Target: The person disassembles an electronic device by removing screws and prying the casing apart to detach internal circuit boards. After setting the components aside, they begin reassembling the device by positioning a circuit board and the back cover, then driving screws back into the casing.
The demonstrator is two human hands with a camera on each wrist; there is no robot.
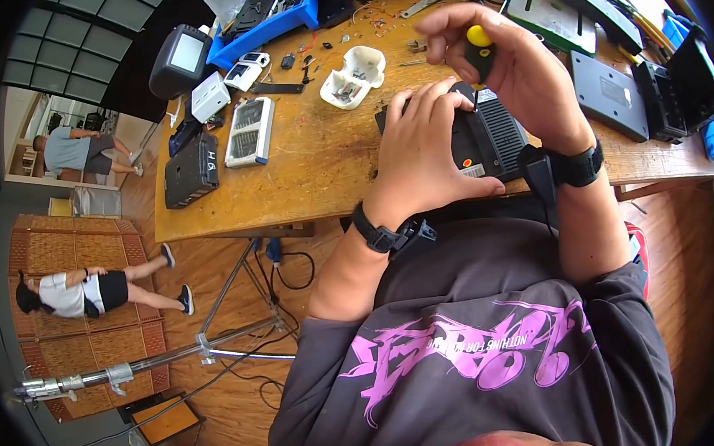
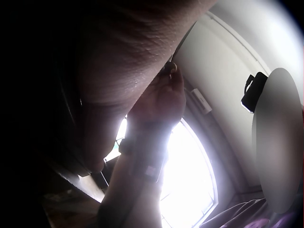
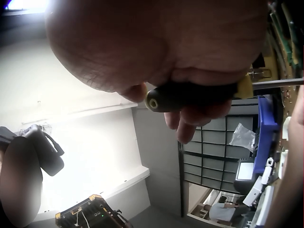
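A black device with a vented underside and small stickers lies on the wooden table in front of the person. Across its left side rests the left hand, thumb spread along the near edge and fingertips close to the screwdriver's shaft. The right hand holds a screwdriver with a black and yellow handle, upright over the device. In the right wrist view the handle lies under the palm against the fingers, its metal shaft leading toward the table. The left wrist view is mostly dark, showing the left palm close up.
Left of the device are a white tray with small parts, a white-framed case and a black box. A blue bin stands farther back. At right lies a grey flat unit. Two people are off to the left.
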